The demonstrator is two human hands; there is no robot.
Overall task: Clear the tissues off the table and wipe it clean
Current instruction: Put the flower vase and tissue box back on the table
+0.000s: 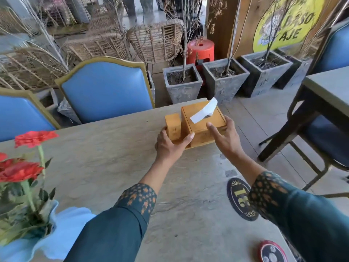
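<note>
Both hands are on the square wooden tissue box (204, 123), which sits on the grey stone-look table (113, 157) at its far edge, near the right corner, with one white tissue (204, 112) sticking up from the slot in its lid. The left hand (170, 144) grips the box's tray from the near left side, thumb laid along the near edge and fingers curled around the small wooden holder (172, 126) that stands just left of the box. The right hand (224, 137) holds the box from the right, thumb resting on the lid and fingers wrapped around the far right side. The box lies straight ahead of both hands, its long axis running left to right across the table, so neither hand is clearly nearer; it looks ready to be lifted or slid with both. Nearer than the box, by the right forearm, a dark oval plaque (239, 197) reads "81" as seen from here. Far beyond the box, a yellow sign (287, 23) shows "AJE" and part of another word above. Red flowers (22, 157) stand well left of the box.
</note>
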